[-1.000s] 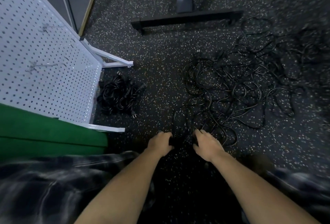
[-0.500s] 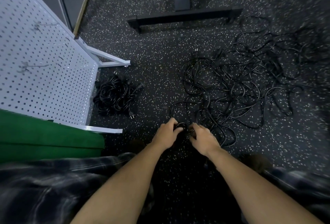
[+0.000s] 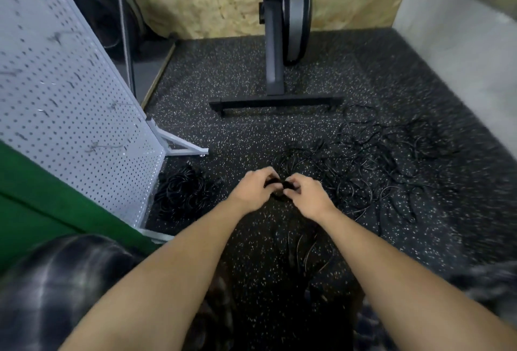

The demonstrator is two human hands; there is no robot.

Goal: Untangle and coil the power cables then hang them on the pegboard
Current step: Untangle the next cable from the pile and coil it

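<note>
Head view shows the left hand [image 3: 256,190] and the right hand [image 3: 306,197] close together above the floor [image 3: 251,138]. Each has its fingers curled and pinches the same short stretch of black cable [image 3: 277,197]. The picture is too blurred to tell whether this stretch is a plug or a small loop.

The rest of this cable seems to run back into the tangled heap [image 3: 372,171], just to the right of the hands. I think a hard pull could tighten a knot there, or drag the whole heap along. Thin strands [image 3: 305,250] also hang below the hands near the person's legs and could catch or twist a new coil.

I see no box or bin. The coiled bundle [image 3: 181,195] lies loose on the floor beside the foot of the pegboard [image 3: 70,115], and its hooks [image 3: 106,145] carry no cable.
</note>
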